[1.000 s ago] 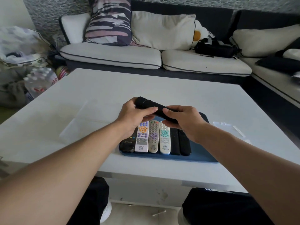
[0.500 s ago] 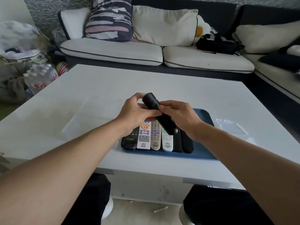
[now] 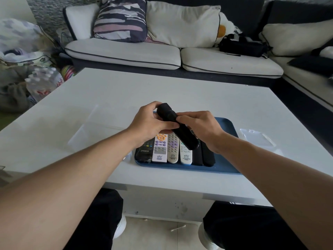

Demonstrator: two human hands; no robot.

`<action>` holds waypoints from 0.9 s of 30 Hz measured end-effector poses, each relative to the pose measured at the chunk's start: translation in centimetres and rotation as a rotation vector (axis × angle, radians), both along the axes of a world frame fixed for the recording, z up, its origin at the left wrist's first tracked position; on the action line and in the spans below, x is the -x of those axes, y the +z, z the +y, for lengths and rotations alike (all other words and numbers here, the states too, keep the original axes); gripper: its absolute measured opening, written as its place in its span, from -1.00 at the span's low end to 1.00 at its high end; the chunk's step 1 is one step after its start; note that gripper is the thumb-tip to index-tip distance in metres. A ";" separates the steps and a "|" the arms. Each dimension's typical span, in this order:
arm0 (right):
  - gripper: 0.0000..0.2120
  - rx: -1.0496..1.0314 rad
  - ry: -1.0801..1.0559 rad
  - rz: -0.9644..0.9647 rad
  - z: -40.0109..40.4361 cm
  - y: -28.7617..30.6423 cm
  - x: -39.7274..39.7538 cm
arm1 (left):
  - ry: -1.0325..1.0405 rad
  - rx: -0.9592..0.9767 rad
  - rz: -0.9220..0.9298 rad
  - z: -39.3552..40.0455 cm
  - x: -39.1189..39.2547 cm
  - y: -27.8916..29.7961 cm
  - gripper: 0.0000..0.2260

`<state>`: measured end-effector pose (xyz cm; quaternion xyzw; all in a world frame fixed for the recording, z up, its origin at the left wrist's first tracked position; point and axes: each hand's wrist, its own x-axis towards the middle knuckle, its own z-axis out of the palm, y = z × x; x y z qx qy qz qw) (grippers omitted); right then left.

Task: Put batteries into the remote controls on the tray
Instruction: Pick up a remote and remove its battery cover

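A home living room: cushioned corner sofa, throw pillows, low white coffee table.

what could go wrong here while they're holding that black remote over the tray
1. The black remote is held tilted in both hands, the left hand and the right hand, right above the remotes on the blue tray; if it or a loose part slips, it would likely hit them.
2. The tray sits close to the table's near edge, so a knock could push it off.
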<state>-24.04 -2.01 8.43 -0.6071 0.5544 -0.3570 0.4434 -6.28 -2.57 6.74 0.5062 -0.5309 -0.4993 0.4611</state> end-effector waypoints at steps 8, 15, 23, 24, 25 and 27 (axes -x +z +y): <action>-0.86 0.005 -0.080 -0.004 -1.0 0.3 1.0 | 0.051 0.013 0.043 0.3 1.3 0.1 -0.62; -0.77 -0.147 0.031 -0.029 -0.7 0.0 1.1 | 0.070 -0.059 0.149 -0.3 1.1 0.2 -0.53; -0.79 -0.273 0.109 -0.150 0.0 0.6 1.4 | -0.008 -0.039 -0.092 -0.6 0.8 -0.2 -0.56; -0.78 -0.287 0.109 -0.156 0.1 0.6 1.4 | -0.014 -0.038 -0.108 -0.6 0.7 -0.2 -0.55; -0.78 -0.296 0.106 -0.159 0.1 0.5 1.3 | -0.018 -0.035 -0.125 -0.5 0.7 -0.2 -0.54; -0.78 -0.308 0.098 -0.155 -0.1 0.1 1.1 | -0.026 -0.036 -0.151 -0.5 0.6 -0.4 -0.49</action>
